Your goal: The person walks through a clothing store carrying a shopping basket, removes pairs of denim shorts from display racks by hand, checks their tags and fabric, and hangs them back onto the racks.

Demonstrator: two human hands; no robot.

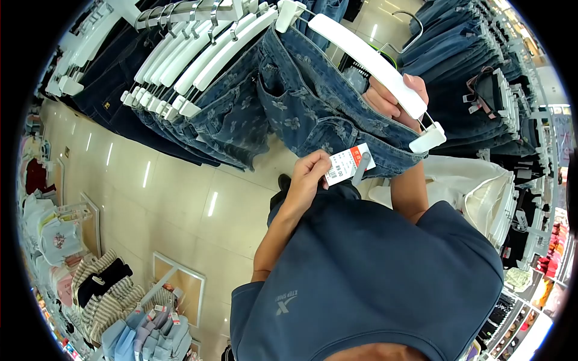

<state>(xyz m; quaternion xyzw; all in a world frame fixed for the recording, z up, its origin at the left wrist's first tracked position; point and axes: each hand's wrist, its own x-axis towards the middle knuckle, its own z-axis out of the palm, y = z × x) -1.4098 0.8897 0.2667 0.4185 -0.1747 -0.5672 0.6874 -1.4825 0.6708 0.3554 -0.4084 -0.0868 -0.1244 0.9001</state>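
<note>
Head view: a denim garment [337, 114] with a pale flower pattern is held up in front of the torso; it is clipped at the waistband to a white hanger [367, 57], beside a rack of hung denim [232, 123].

Left hand [310, 168]: the fingers are narrow; a price tag [342, 171] is pinched by its lower left edge, its printed face turned to the camera.

Right hand [394, 99]: the fingers are closed round the hanger bar, nearer its lower right clip [427, 138].

Tag in hand: the tag appears to be being read, as judged from its flat, face-up hold; for the left hand to be freed, the tag would have to be let go, while the hanger is kept borne by the right.

Hanger line: the long axis is run from upper left to lower right; the hook [415, 33] is pointed to the upper right; the waistband is stretched along the same slant.

Tag line: its long axis is tilted up to the right, the red band at the upper right.
</note>
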